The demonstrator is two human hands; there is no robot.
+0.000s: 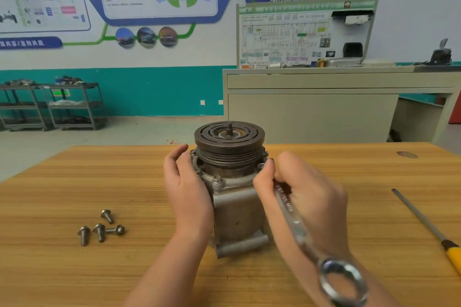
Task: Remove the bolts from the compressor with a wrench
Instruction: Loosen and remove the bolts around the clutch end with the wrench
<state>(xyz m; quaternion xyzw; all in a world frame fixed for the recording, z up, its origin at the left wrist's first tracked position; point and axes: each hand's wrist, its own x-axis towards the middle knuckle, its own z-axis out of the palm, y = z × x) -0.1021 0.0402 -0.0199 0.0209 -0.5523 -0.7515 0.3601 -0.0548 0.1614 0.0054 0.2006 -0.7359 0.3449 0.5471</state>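
Compressor (232,197) stands upright mid-counter (74,177), four loose bolts (101,228) to its left. We steady it with straight left-hand fingers (174,164) while our right-hand fingers (268,177) clench the wrench (296,229) at a flange bolt (261,165); next, likely turn it loose.

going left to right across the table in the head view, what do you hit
loose bolts → left hand → compressor → right hand gripping the wrench → screwdriver
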